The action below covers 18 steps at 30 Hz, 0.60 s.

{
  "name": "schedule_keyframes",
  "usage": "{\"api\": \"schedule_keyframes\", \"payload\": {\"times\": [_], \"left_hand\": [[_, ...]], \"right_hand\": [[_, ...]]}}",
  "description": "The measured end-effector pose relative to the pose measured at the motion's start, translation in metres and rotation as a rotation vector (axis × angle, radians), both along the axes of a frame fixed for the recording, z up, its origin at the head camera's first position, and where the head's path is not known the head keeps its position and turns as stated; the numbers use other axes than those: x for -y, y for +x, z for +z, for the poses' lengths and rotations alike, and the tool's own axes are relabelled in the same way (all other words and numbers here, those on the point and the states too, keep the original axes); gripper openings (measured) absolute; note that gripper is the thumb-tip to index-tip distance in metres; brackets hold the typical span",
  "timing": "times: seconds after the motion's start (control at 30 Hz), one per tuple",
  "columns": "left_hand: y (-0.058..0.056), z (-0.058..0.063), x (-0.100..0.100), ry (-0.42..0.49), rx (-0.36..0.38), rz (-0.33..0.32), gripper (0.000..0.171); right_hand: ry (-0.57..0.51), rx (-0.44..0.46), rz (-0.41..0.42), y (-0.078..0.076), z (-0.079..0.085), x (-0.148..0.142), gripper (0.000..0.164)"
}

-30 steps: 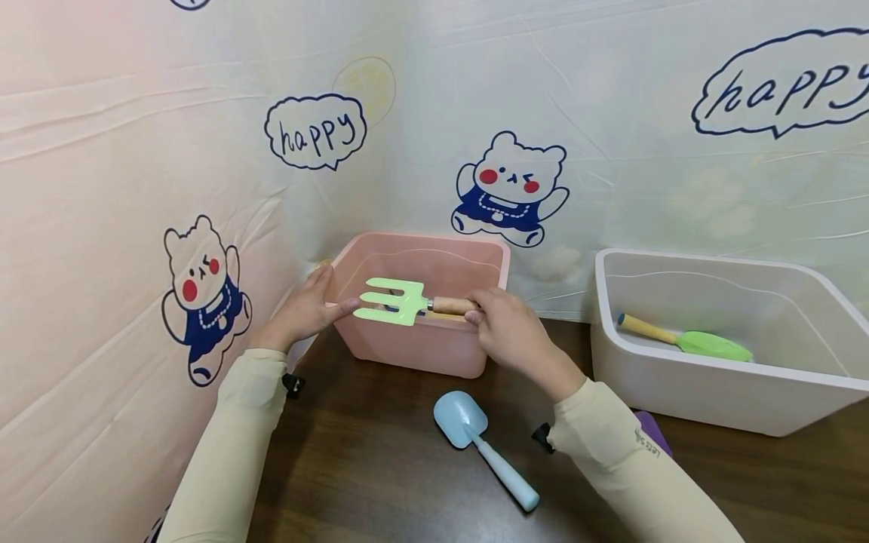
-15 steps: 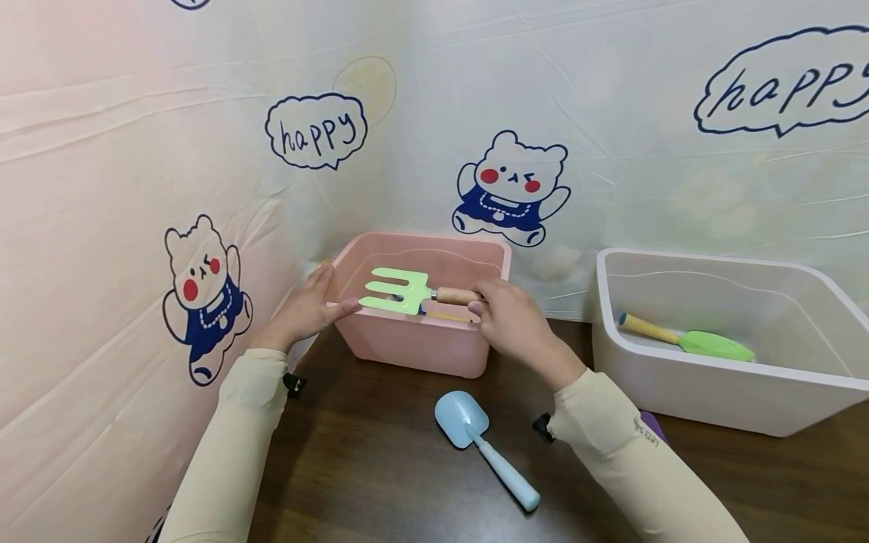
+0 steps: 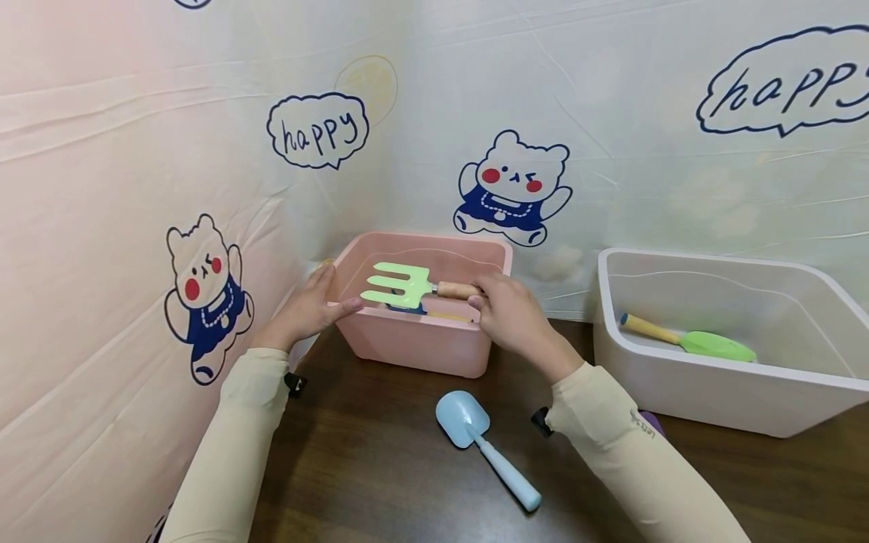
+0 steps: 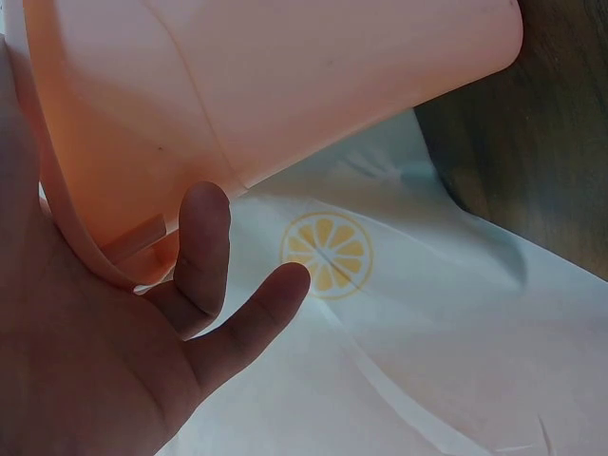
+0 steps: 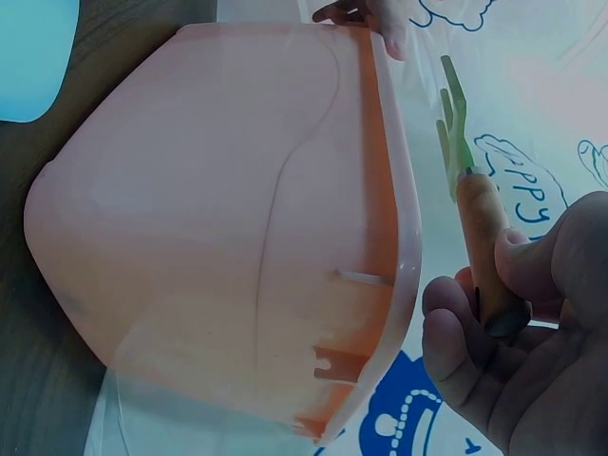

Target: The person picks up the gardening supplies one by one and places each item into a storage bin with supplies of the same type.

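Note:
A light green three-tined hand fork (image 3: pixel 407 288) with a wooden handle lies level above the opening of a pink bin (image 3: pixel 414 348). My right hand (image 3: pixel 512 320) pinches the end of that handle between thumb and fingers, as the right wrist view also shows. At the bin's front left corner, my left hand (image 3: pixel 305 308) holds the rim, thumb along the front edge. Its outer fingers (image 4: pixel 252 332) stand off the wall in the left wrist view. Inside the bin, a blue piece and a yellow handle (image 3: pixel 449 317) show partly, mostly hidden by the fork and the front wall.
A light blue trowel (image 3: pixel 504 469) lies on the dark wooden table in front of the pink bin. To the right stands a grey-white bin (image 3: pixel 679 385) holding a green trowel (image 3: pixel 716 345). Something purple (image 3: pixel 653 422) peeks out behind my right sleeve. Printed cloth hangs behind and left.
The fork in my right hand has moved slightly back and to the right, further over the pink bin's opening. More of the blue piece inside now shows. My left hand has stayed on the rim.

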<state>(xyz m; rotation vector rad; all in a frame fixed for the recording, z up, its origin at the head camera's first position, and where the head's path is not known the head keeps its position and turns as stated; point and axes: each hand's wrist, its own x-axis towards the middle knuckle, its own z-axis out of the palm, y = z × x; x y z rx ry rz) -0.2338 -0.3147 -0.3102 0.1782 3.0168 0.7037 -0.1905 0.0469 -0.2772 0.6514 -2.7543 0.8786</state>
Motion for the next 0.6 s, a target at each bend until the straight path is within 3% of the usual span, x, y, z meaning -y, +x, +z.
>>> {"api": "schedule_keyframes", "payload": {"times": [0.6], "left_hand": [[-0.002,-0.0018,0.0013,-0.013,-0.008,-0.009,0.115]], "right_hand": [[0.007,0.008,-0.008,-0.0099,0.0009,0.0029,0.023]]}}
